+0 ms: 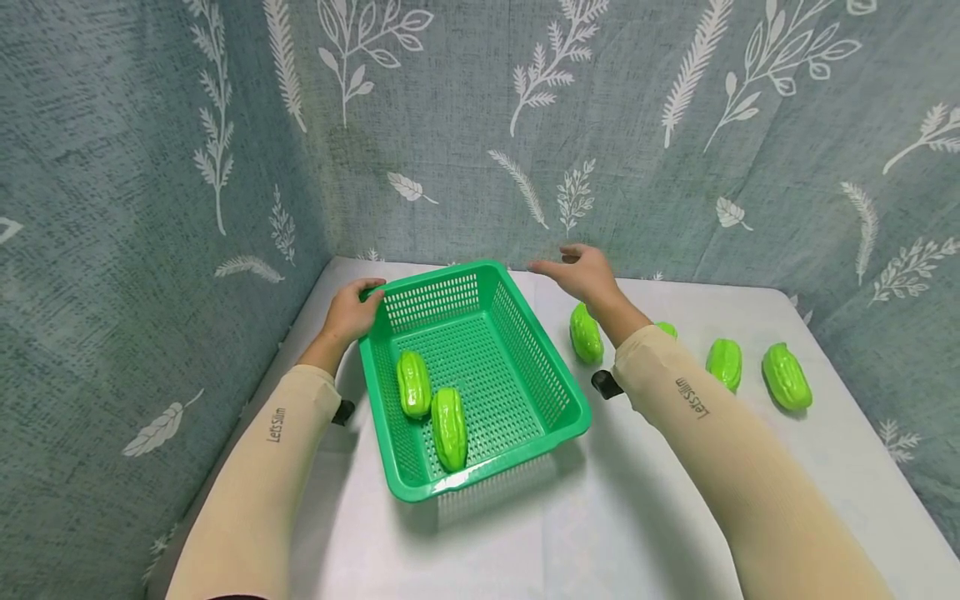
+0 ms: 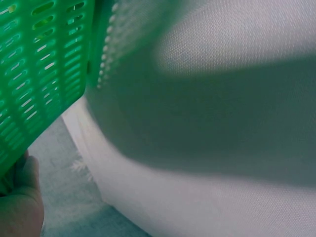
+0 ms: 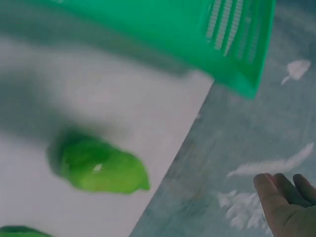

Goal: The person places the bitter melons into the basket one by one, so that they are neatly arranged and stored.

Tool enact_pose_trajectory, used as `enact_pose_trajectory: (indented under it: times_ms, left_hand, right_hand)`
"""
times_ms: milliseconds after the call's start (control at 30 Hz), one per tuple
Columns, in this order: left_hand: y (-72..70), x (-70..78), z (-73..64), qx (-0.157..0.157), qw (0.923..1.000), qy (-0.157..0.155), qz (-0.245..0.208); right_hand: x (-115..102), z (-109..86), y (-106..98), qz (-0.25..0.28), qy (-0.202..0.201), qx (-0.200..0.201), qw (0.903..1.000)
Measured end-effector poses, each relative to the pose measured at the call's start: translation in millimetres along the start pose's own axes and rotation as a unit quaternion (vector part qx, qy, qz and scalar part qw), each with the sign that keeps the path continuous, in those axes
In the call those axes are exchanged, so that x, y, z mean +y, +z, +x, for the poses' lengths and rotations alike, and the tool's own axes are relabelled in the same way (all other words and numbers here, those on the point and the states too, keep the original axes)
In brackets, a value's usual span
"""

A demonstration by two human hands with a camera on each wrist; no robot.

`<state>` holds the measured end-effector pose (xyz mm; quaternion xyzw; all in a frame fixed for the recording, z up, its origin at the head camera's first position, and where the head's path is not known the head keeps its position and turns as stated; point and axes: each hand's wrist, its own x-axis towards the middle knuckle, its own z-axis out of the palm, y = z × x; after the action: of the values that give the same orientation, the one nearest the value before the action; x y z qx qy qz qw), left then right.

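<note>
My left hand [image 1: 354,314] grips the far left corner of a green plastic basket [image 1: 531,337], thumb over the rim. The basket stands tilted, its shadow spread on the table below it. Inside, at the left, lie two shiny bright green ribbed vegetables [image 1: 413,384]. Beyond the basket's far right corner, my right hand [image 1: 588,273] is held in the air, holding nothing, fingers and thumb extended. In the right wrist view its fingers [image 3: 269,190] are apart from the basket. Another green ribbed vegetable [image 1: 587,333] lies on the table below the right hand.
Several more green vegetables [image 1: 787,377] lie on the white table [image 1: 495,550] toward the right, one partly hidden by the right forearm. A grey-green cloth [image 1: 450,167] with white leaf prints hangs behind the table and along the left side.
</note>
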<state>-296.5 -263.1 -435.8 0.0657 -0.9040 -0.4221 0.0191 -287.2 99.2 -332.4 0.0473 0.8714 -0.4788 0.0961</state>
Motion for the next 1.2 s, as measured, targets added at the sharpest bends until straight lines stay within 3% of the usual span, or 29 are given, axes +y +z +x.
enact_pose_trajectory:
  times_ms: [233, 500, 967, 1200]
  left_hand:
    - [0.7, -0.3, 0.2, 0.005, 1.0000, 0.001, 0.002]
    - [0.8, 0.2, 0.8, 0.005, 1.0000, -0.004, 0.007]
    - [1.1, 1.3, 2.2, 0.010, 0.9999, -0.004, 0.011]
    - [1.9, -2.3, 4.6, 0.012, 0.9999, -0.003, 0.006]
  right_hand:
    - [-19.0, -6.8, 23.3, 0.011, -0.011, -0.040, 0.9991]
    - [-26.1, -9.6, 52.7, 0.000, -0.026, -0.065, 0.9976]
    - [-15.8, -20.8, 110.9, -0.037, -0.043, -0.117, 0.9915]
    - [-10.6, -27.3, 130.1, -0.055, -0.028, -0.131, 0.9895]
